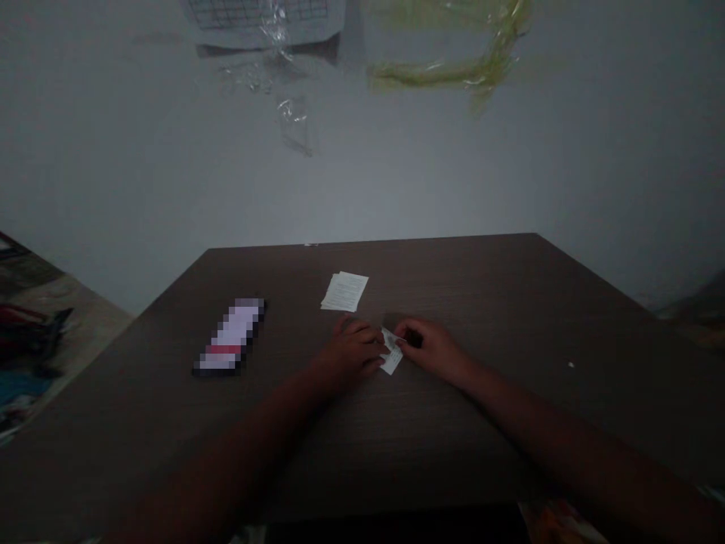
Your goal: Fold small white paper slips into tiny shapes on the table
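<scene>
Between my two hands a small piece of printed paper (392, 361) lies at the middle of the brown table, partly covered by fingers. Its upper part looks folded or raised. My left hand (352, 351) holds it from the left, with bent fingers pressed on its left side. From the right, my right hand (429, 346) pinches its edge between thumb and curled fingers. Just beyond my left hand rests a short stack of printed paper sheets (345, 292), slightly fanned and apart from both hands.
A phone (232, 336) with a lit, blurred screen lies at the left on the table (481, 279). A tiny white scrap (571, 365) is at the right. Behind the table stands a pale wall (362, 181) with taped sheets. Cloth-like clutter (28, 340) shows at far left.
</scene>
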Demonstrator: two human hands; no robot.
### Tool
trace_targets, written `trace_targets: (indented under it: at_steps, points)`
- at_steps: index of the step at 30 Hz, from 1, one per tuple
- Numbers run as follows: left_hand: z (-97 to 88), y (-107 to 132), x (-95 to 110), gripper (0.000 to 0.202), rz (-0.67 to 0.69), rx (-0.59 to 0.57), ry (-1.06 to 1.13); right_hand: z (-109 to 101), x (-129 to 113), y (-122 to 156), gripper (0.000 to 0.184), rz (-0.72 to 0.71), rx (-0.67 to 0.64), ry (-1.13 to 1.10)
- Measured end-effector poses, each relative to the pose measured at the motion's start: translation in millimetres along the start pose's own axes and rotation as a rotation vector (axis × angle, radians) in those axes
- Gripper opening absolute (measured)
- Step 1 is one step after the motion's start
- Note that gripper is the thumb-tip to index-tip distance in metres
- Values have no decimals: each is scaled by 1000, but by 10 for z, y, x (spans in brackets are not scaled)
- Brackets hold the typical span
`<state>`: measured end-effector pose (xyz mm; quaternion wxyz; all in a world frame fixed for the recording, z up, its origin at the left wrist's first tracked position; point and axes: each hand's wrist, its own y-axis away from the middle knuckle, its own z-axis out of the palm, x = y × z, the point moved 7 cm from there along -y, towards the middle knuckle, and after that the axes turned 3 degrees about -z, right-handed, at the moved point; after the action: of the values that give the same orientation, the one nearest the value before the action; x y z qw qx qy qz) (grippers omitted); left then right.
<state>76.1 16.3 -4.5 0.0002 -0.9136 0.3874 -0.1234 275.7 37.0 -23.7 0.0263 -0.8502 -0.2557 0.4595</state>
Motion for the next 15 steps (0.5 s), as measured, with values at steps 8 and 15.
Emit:
trace_targets:
  at_steps: [8, 15]
  points:
    - [35, 9, -78, 29, 8, 35, 25, -15, -145, 42, 10, -289, -38, -2]
    - [-6, -12, -103, 29, -104, 22, 50, 14, -176, 67, 24, -440, -89, 111]
